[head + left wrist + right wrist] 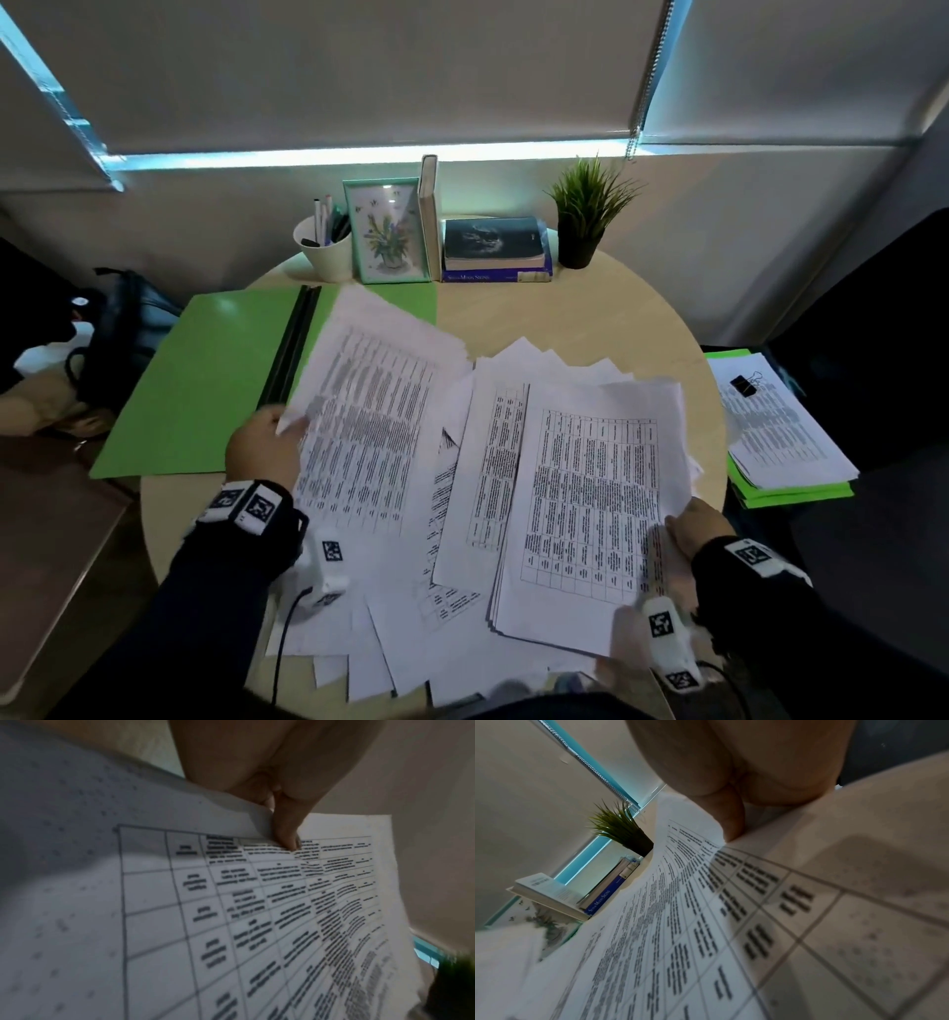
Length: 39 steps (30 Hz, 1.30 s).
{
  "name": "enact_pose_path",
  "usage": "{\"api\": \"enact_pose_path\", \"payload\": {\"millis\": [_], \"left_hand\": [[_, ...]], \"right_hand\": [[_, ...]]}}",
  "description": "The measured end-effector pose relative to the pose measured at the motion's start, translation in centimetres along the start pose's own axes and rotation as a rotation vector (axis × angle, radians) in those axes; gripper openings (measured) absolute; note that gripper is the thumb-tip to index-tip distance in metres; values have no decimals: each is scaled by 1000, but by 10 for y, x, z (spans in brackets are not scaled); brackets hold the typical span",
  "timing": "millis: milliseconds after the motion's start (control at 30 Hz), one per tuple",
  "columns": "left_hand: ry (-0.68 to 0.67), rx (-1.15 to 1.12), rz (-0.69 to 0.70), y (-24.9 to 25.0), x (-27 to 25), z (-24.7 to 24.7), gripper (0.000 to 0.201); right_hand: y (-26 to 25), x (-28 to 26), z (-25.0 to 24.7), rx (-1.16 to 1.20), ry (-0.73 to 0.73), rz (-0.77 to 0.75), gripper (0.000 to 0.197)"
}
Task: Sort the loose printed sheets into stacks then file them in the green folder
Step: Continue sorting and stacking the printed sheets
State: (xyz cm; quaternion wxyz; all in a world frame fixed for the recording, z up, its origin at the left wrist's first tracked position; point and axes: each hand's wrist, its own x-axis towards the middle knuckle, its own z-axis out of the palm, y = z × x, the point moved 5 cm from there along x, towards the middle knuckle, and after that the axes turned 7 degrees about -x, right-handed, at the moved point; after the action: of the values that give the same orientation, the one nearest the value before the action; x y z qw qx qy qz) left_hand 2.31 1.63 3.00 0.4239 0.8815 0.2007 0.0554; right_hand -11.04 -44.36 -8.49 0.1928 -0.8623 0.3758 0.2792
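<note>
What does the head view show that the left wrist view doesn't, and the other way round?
Only the head view shows the open green folder, the right hand holding a second stack, the loose sheets on the table and the clipped pile at the right. Only the left wrist view shows a finger across the page under a curled-up edge. Both show the left hand gripping the table-printed sheets.

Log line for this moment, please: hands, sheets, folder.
left hand: pinches sheet bundle | right hand: grips sheet stack | green folder: open on table, unfiled | loose sheets: spread
</note>
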Motion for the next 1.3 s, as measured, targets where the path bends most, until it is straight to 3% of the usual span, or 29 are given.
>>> {"api": "enact_pose_path", "payload": {"millis": [167,300,400,533,633,867,1033,1100,1233,1300], "left_hand": [[115,-302,129,51,0,-26,18],[115,-426,209,88,-10,-28,17],[24,-528,196,97,-14,-11,9],[-147,-451,133,92,-34,30,18],[-240,-405,77,79,-55,60,7],[-346,-254,-24,56,-76,95,20],[-486,-229,-9,57,-84,112,36],[-559,-171,2,57,-87,120,41],[-621,-103,10,52,-94,134,47],[-640,-73,12,50,-98,140,45]], "right_hand": [[1,3,-2,56,-4,26,33],[-6,-5,-7,19,20,11,32],[-11,-16,-15,44,54,-29,38],[-24,-22,-21,132,83,-65,37],[-33,-25,-23,243,85,-95,39],[-49,-37,-15,828,-27,-147,22],[-56,-45,-21,777,1,-238,4],[-54,-46,-28,755,49,-246,12],[-51,-53,-37,853,80,-195,52],[-50,-49,-33,759,85,-217,39]]}}
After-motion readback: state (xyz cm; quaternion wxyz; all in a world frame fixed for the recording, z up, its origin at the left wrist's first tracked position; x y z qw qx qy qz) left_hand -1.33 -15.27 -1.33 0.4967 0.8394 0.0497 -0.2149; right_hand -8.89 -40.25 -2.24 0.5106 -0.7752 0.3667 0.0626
